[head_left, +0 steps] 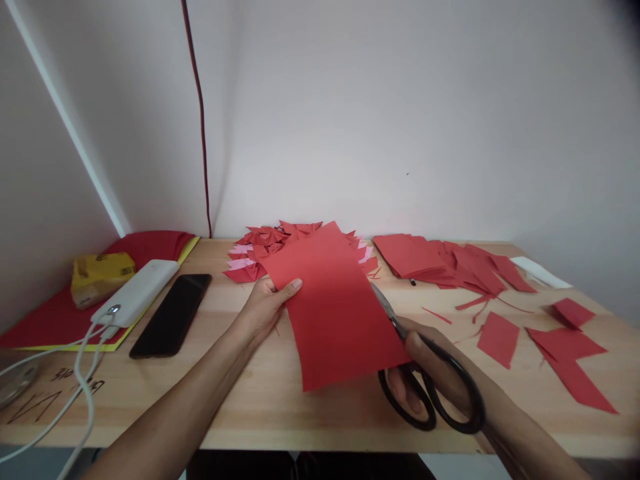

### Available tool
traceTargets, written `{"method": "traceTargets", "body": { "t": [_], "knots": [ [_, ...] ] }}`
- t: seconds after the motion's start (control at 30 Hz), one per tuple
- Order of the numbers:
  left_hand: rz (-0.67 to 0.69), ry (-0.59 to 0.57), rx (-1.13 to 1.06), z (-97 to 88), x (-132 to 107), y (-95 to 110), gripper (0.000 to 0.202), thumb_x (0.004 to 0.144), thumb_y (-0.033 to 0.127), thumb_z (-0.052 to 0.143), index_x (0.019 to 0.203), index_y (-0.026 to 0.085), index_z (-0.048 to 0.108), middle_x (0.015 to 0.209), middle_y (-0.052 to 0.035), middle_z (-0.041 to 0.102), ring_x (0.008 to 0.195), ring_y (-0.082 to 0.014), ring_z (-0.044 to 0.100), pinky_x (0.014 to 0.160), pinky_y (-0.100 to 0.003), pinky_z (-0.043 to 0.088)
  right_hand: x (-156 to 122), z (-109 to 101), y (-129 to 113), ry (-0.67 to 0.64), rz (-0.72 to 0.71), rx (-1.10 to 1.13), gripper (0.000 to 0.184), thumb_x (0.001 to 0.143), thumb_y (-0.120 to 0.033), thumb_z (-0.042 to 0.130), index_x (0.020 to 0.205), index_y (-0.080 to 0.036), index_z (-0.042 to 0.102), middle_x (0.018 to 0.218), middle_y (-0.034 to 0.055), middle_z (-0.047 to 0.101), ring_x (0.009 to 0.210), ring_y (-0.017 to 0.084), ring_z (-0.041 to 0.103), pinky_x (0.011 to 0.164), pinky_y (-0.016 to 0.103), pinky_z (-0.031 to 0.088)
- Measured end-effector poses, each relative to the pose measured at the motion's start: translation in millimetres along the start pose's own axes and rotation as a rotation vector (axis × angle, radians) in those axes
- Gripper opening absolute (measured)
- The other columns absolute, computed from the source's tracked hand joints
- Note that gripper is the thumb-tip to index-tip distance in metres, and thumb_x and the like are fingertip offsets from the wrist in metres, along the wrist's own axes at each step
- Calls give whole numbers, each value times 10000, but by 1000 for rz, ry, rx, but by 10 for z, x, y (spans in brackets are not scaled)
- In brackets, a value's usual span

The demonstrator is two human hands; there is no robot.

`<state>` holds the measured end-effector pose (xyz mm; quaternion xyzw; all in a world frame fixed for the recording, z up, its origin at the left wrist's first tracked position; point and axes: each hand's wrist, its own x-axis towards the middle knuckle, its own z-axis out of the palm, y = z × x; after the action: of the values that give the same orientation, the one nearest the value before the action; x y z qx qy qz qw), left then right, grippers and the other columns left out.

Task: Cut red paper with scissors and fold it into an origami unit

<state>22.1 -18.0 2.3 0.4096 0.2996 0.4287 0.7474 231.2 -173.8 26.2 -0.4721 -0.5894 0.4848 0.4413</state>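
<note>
My left hand (267, 303) pinches the left edge of a red paper sheet (335, 307), thumb on top, and holds it above the wooden table (260, 393). My right hand (430, 373) grips black-handled scissors (430, 393), fingers through the loops. The blades run along the sheet's right edge. Behind the sheet lies a heap of folded red and pink paper pieces (265, 250).
A stack of red sheets (415, 257) and several red offcuts (565, 347) lie to the right. On the left are a black phone (173, 313), a white power bank (135, 293) with white cables, a yellow packet (100, 273) and red paper (45, 320). White walls stand behind.
</note>
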Motion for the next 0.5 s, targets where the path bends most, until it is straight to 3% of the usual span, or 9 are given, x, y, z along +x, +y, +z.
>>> {"method": "traceTargets", "body": {
  "t": [0.07,0.23,0.3,0.4,0.5],
  "knots": [
    [-2,-1,-6,-7,8,2,433,654,256,819,1038,108,683,1029,-147,721,977,-262,682,905,-395,514,36,-14,37,-50,12,20,416,957,-521,354,865,-164,547,544,-1,543,413,111,460,405,243,362],
    [20,-3,7,-49,37,5,362,665,273,815,957,90,704,1035,-160,717,982,-262,680,951,-398,492,133,-96,249,-11,-75,-73,340,919,-493,471,1014,-175,540,583,-36,499,455,105,437,426,226,342],
    [21,-8,24,-69,45,3,353,675,281,808,952,87,709,1037,-165,716,974,-262,683,955,-400,490,144,-130,320,-10,-65,-117,407,879,-467,559,1170,-186,510,797,23,617,598,143,548,497,241,418],
    [27,-22,48,-89,50,2,360,689,288,799,979,94,710,1051,-162,714,962,-256,688,956,-395,491,106,-152,385,-9,-37,-126,594,810,-424,670,1296,-209,407,1106,94,617,844,198,605,640,271,477],
    [32,-24,67,-91,47,6,356,694,296,795,977,97,713,1042,-155,717,944,-245,693,946,-381,497,27,-131,424,43,32,-133,562,801,-390,690,1240,-220,381,918,29,633,692,141,570,607,255,460]
  ]
}}
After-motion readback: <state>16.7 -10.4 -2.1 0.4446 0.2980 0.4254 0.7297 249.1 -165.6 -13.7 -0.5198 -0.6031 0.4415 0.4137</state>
